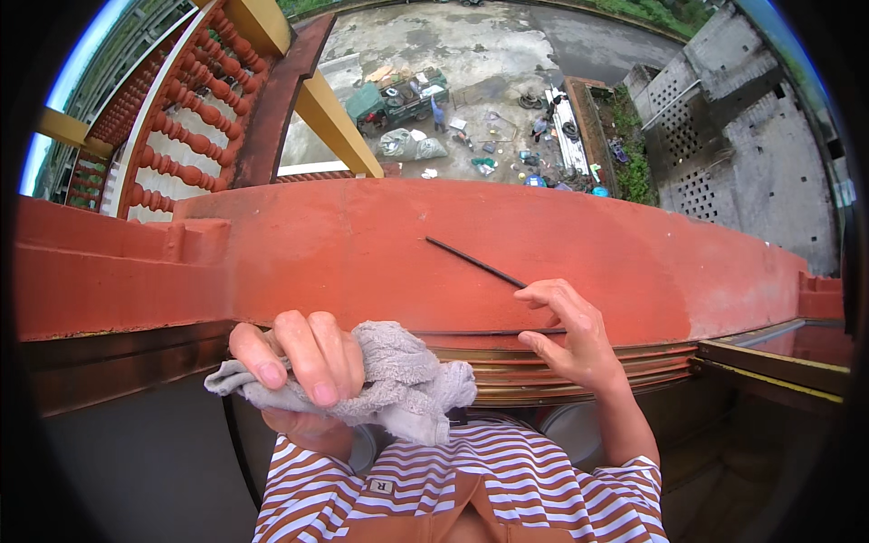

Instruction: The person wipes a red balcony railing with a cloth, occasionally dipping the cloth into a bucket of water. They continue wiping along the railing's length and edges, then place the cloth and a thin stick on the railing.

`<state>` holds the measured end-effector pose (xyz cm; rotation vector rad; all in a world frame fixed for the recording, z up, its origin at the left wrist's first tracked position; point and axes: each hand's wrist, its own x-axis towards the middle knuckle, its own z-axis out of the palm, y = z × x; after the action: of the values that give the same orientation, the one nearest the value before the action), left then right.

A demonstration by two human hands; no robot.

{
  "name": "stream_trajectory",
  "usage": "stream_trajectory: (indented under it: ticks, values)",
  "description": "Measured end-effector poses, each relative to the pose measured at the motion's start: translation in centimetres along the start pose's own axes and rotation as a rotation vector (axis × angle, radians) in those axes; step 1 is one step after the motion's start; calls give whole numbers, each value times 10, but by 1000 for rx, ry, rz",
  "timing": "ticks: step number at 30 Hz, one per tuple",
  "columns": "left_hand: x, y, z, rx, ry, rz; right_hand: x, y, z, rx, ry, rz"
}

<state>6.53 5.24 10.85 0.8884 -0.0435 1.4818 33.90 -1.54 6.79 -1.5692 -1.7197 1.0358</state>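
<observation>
A crumpled grey terry cloth (pixel 400 380) is gripped in my left hand (pixel 305 366), its folds hanging out toward the right. My right hand (pixel 570 332) is over the near part of a red-painted ledge (pixel 326 258), thumb and fingers spread apart. A thin black rod (pixel 472 261) lies slantwise on the ledge. Its near end meets my right fingertips; whether they touch it I cannot tell. Along the ledge's inner edge runs a second dark strip (pixel 489 332), partly behind the cloth and my right thumb. The bronze-coloured window track (pixel 543 370) lies just below it.
An opened window sash (pixel 767 366) stands at the right. Past the ledge is a drop to a concrete yard (pixel 502 41) with a green cart (pixel 366 105), scattered goods and people. Red balusters (pixel 197 136) rise at the left, a grey block wall (pixel 733 136) at the right.
</observation>
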Motion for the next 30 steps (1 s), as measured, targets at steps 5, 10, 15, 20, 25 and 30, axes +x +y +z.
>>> stream_trajectory:
  ticks: [5, 10, 15, 20, 25, 30]
  values:
    - [12, 20, -28, -4, -148, -101, -2, 36, 10, -504, 39, 115]
    - [6, 23, -40, 84, -18, -84, 2, 38, 9, -503, -116, 118]
    - [6, 25, -43, 157, -5, -87, 5, 45, 18, -570, -161, -61]
    - [7, 23, -44, 175, 10, -88, 7, 40, 31, -673, -154, -107]
    - [7, 20, -42, 195, 22, -92, 8, 42, 28, -701, -212, -156]
    - [9, 15, -42, 190, 18, -103, 8, 44, 23, -686, -189, -160]
